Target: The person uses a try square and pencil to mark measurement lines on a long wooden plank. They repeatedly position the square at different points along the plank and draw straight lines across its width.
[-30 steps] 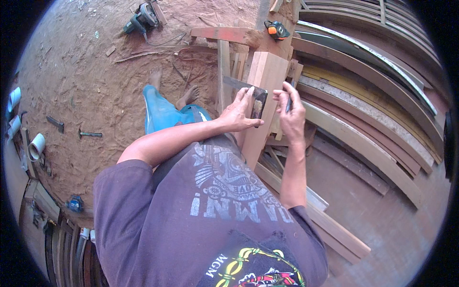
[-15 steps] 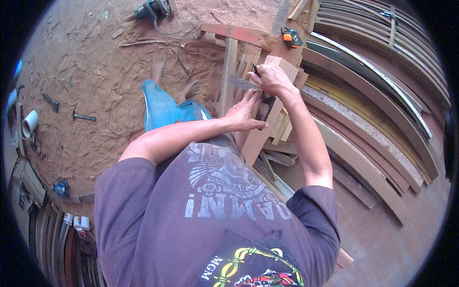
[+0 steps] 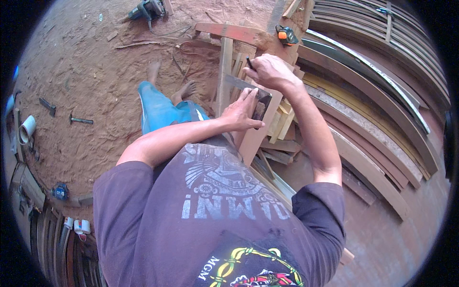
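My left hand (image 3: pixel 240 112) presses a try square against a pale wooden board (image 3: pixel 255 141), thumb and fingers on its dark stock (image 3: pixel 262 106). The square's thin metal blade (image 3: pixel 235 82) sticks out past my fingertips toward the far left. Just beyond it, my right hand (image 3: pixel 274 72) is closed around a slim dark pencil or pen (image 3: pixel 249 62), raised off the square. Its writing tip cannot be made out. The board slants away from my body, its far part hidden under my right hand.
A black and orange tape measure (image 3: pixel 287 35) lies beyond my right hand, near a red-painted timber (image 3: pixel 229 31). Long planks (image 3: pixel 368 138) are stacked on the right, with offcuts (image 3: pixel 283 125) beside the board. A corded power tool (image 3: pixel 147 10) and a hammer (image 3: pixel 81 120) rest on the dusty ground.
My right hand has lifted away from the square with the pencil or pen, so more of the dark stock shows. The left hand stays on the square.
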Demonstrator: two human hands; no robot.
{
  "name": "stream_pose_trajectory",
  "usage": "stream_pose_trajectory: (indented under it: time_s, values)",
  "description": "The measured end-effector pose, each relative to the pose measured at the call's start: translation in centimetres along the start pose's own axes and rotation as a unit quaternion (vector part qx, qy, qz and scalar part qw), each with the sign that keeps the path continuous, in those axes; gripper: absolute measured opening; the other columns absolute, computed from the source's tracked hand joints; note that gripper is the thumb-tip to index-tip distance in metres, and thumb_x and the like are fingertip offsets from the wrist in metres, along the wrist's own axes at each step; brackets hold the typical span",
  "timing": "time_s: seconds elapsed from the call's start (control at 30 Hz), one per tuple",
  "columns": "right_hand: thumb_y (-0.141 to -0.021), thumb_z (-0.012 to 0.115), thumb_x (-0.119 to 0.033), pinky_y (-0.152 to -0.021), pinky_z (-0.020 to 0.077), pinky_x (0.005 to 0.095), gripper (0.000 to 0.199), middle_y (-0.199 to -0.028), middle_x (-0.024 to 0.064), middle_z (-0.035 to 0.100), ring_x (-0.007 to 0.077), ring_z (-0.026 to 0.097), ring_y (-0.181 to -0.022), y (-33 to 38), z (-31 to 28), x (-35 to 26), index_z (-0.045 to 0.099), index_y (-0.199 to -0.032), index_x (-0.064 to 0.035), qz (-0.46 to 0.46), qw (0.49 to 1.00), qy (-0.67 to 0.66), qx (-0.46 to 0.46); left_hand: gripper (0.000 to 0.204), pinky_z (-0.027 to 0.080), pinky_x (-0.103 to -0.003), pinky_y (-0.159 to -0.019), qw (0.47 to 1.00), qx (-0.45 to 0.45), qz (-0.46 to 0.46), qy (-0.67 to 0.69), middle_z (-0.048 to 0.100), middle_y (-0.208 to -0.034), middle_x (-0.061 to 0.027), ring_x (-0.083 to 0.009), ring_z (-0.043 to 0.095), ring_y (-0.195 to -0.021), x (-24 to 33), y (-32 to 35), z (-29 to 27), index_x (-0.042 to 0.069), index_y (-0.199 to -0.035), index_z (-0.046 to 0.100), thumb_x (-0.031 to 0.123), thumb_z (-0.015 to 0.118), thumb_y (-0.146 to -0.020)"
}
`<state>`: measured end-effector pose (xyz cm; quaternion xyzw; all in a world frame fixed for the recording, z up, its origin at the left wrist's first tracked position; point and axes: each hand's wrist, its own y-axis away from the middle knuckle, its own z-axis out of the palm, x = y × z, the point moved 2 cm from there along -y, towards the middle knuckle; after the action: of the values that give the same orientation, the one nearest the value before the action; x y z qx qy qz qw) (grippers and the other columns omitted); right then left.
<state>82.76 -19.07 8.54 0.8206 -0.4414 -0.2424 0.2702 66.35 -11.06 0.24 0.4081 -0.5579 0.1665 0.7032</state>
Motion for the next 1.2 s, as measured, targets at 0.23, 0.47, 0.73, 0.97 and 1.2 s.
stream_pose_trajectory:
  time_s: [0.23, 0.47, 0.73, 0.97, 1.2]
  values:
    - [-0.096, 0.062, -0.033, -0.088, 0.0557, 0.0529, 0.04, -0.097, 0.0287, 0.073, 0.0439, 0.072, -0.097, 0.4, 1.2, 0.3, 0.073, -0.093, 0.0049, 0.074, 0.989, -0.014, -0.126, 0.13, 0.039, -0.05, -0.122, 1.0, -0.021, -0.006, 0.011, 0.012, -0.174, -0.0251, -0.0442, 0.036, -0.152, -0.2, -0.1, 0.1, 0.01, -0.169, 0.011, 0.057, 0.087, -0.074]
    - [-0.103, 0.064, -0.024, -0.07, 0.0571, 0.0432, 0.026, -0.081, 0.0212, 0.072, 0.0328, 0.074, -0.074, 7.8, -2.0, 0.4, 0.074, -0.1, -0.0006, 0.088, 0.977, -0.098, 0.168, 0.13, 0.037, -0.05, -0.123, 1.0, -0.014, 0.005, -0.01, 0.012, -0.173, -0.0266, -0.0441, 0.035, -0.153, 0.1, 0.2, -0.4, 0.006, -0.168, 0.013, 0.06, 0.086, -0.075]
    - [-0.093, 0.081, -0.026, -0.068, 0.0576, 0.0361, 0.034, -0.084, 0.0129, 0.073, 0.0172, 0.073, -0.077, 13.3, 9.6, -4.5, 0.068, -0.111, -0.0001, 0.299, 0.868, -0.297, 0.263, 0.124, 0.038, -0.05, -0.122, 0.999, -0.018, 0.026, 0.01, 0.017, -0.17, -0.0291, -0.0479, 0.036, -0.151, -0.4, 0.4, -1.2, 0.004, -0.167, 0.013, 0.048, 0.086, -0.077]
    - [-0.09, 0.08, -0.019, -0.064, 0.0537, 0.042, 0.026, -0.08, 0.0192, 0.071, 0.0299, 0.07, -0.068, 12.3, 11.6, -5.7, 0.066, -0.101, 0.0003, 0.32, 0.844, -0.282, 0.326, 0.109, 0.031, -0.05, -0.126, 0.999, -0.016, 0.038, 0.017, 0.015, -0.172, -0.0266, -0.0442, 0.024, -0.158, -0.9, 0.3, -1.3, 0.01, -0.169, 0.013, 0.033, 0.078, -0.085]
    - [-0.09, 0.08, -0.018, -0.064, 0.0532, 0.043, 0.025, -0.079, 0.0196, 0.07, 0.0316, 0.07, -0.068, 12.1, 11.7, -5.1, 0.065, -0.099, 0.0007, 0.295, 0.856, -0.24, 0.35, 0.111, 0.032, -0.05, -0.126, 0.999, -0.011, 0.037, 0.025, 0.015, -0.172, -0.0249, -0.0422, 0.025, -0.158, -1.0, 0.0, -1.3, 0.01, -0.169, 0.014, 0.039, 0.08, -0.084]
